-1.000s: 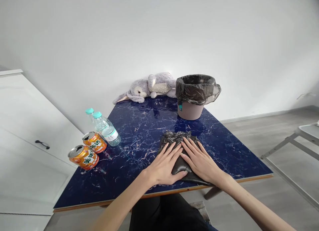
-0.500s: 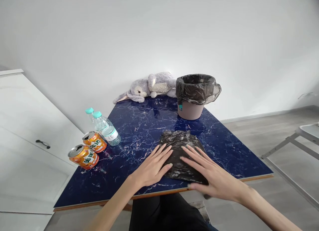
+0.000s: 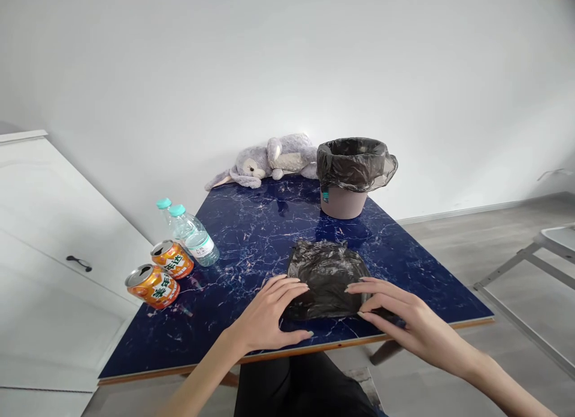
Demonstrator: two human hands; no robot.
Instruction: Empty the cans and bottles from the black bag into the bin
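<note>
We see the black bag [image 3: 327,276] on the surface [image 3: 251,225], between the left grip [image 3: 266,312] and right grip [image 3: 406,321], neither clearly nearer. The left gapes at one side, clasping nothing; the right curls opposite, whether pinching we cannot tell.

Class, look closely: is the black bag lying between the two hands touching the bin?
Apart. The head view shows it: a strip of blue tabletop lies between the far edge of the black bag and the bin.
</note>
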